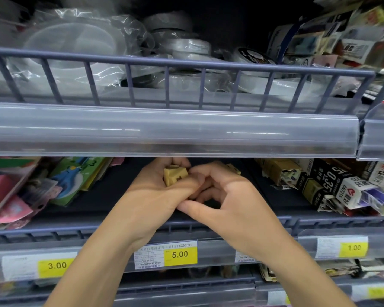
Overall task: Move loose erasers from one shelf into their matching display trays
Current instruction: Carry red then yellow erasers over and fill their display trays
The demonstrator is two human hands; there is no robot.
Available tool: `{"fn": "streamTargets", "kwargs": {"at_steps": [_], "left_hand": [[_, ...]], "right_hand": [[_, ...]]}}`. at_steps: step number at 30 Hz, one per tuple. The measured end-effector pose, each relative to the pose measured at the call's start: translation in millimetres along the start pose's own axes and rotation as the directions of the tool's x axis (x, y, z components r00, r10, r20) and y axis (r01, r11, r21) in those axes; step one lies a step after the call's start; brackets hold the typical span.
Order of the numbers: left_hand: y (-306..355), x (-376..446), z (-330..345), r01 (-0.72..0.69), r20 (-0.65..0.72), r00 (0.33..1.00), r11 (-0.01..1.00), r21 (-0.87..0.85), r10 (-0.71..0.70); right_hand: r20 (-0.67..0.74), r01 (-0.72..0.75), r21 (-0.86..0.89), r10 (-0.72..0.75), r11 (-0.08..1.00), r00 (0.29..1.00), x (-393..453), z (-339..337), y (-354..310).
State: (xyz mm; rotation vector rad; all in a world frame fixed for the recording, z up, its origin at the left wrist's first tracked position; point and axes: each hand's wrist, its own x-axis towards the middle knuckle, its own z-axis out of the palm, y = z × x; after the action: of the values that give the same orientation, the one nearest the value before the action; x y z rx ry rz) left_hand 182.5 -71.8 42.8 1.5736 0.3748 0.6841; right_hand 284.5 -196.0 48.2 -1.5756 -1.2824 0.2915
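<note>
Left hand [155, 187] cups tan erasers [175, 175] over the middle shelf [275, 200]; right hand [217, 196] has fingers curled against them, its hold not discernible. Erasers judged light, firm, slightly grippy: pinch each block by opposite flat faces, avoiding loose paper sleeves.

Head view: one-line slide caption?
Left hand grips tan erasers over a dark shelf; right hand curls against it, above a 5.00 price tag.
</note>
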Motion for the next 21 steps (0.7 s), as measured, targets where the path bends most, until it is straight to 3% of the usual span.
{"fn": "streamTargets", "kwargs": {"at_steps": [2, 5, 8, 10, 13, 15, 18, 21], "left_hand": [[-1, 1, 0, -0.015, 0.006, 1.0, 0.999, 0.033, 0.015], [-3, 3, -1, -0.004, 0.008, 1.0, 0.995, 0.097, 0.004], [-4, 5, -2, 0.019, 0.023, 0.999, 0.991, 0.136, -0.023], [-5, 6, -2, 0.023, 0.03, 0.999, 0.99, 0.137, -0.027], [-5, 8, -2, 0.022, 0.02, 0.999, 0.989, 0.148, -0.025], [-6, 10, -3, 0.014, 0.025, 1.0, 0.984, 0.178, -0.018], [-6, 10, -4, 0.004, 0.032, 0.999, 0.979, 0.203, -0.011], [-6, 9, -5, 0.0, 0.049, 0.999, 0.978, 0.207, -0.01]], "right_hand": [[0.049, 0.013, -0.062, -0.01, 0.998, 0.999, 2, -10, 4], [-0.026, -0.054, -0.222, 0.05, 0.974, 0.998, 13, -32, 20], [-0.025, -0.216, -0.636, 0.26, 0.741, 0.965, 30, -57, 40], [0.027, -0.236, -0.742, 0.38, 0.628, 0.925, 37, -66, 51], [0.095, -0.222, -0.778, 0.46, 0.587, 0.883, 42, -69, 60], [0.098, -0.207, -0.775, 0.437, 0.597, 0.894, 44, -69, 60], [0.017, -0.235, -0.704, 0.346, 0.67, 0.938, 44, -68, 56], [-0.06, -0.309, -0.65, 0.359, 0.694, 0.932, 44, -66, 53]]}}
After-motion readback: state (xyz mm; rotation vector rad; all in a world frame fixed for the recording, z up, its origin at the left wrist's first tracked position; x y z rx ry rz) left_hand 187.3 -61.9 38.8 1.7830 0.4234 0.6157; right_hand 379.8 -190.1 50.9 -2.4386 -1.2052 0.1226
